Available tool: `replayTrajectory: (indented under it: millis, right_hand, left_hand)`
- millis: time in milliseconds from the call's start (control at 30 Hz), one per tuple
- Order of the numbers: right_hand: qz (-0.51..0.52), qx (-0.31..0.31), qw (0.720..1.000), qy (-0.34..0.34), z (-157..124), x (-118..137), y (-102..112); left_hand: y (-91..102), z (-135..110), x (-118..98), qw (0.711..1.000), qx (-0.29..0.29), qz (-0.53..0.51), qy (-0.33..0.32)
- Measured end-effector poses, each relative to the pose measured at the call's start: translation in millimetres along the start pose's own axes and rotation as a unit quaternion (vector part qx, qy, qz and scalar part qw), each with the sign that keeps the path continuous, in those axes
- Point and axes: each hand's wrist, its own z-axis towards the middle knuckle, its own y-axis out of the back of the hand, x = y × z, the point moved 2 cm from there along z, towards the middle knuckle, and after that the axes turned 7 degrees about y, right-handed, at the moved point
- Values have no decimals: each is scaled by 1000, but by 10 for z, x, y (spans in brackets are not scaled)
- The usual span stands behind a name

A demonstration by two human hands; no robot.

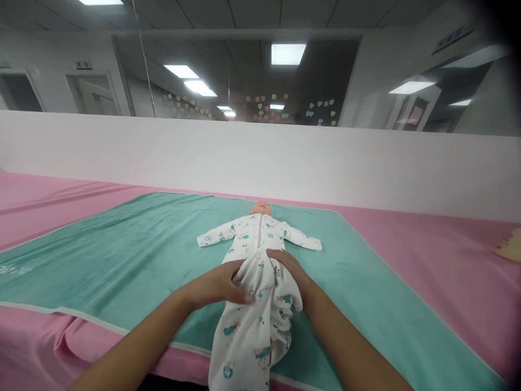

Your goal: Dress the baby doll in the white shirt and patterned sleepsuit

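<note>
As the left hand [214, 286] and right hand [287, 270] rest, fingers extended and ungripping, on a baby doll's sleepsuit [254, 326], the doll's head [260, 208] lies at twelve o'clock.

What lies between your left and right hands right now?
In the head view, bunched fabric of the white printed baby sleepsuit lies between the left hand and the right hand, touching both.

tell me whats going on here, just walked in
A person's bare left hand and bare right hand are on the bunched lower half of a white cotton sleepsuit with a teal print, worn by a pale vinyl baby doll. The doll lies on its back with its sleeved arms spread, on a teal plush blanket laid over a pink sheet. The left hand lies across the fabric and the right hand rests on its other side.
</note>
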Motion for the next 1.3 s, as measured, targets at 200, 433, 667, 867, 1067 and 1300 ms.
replayTrajectory:
  millis: [200,433,667,867,1067,1300]
  right_hand:
    - [37,82,996,-19,-7,-13,-154]
    - [-173,213,962,-8,-36,-126,-250]
    - [-92,170,979,63,22,-225,-327]
    - [-101,213,971,32,-12,-91,-345]
    - [-37,202,979,-6,-79,-72,-283]
    - [53,117,992,18,-6,-109,-233]
  left_hand:
    - [76,24,92,992,-98,-74,-40]
    - [86,151,248,957,-190,-202,-90]
    - [133,-185,35,994,11,108,26]
    - [140,-53,231,975,-190,-112,-15]
    - [-21,-98,93,989,-109,-102,-4]
    - [-6,-167,-15,999,-45,-6,15]
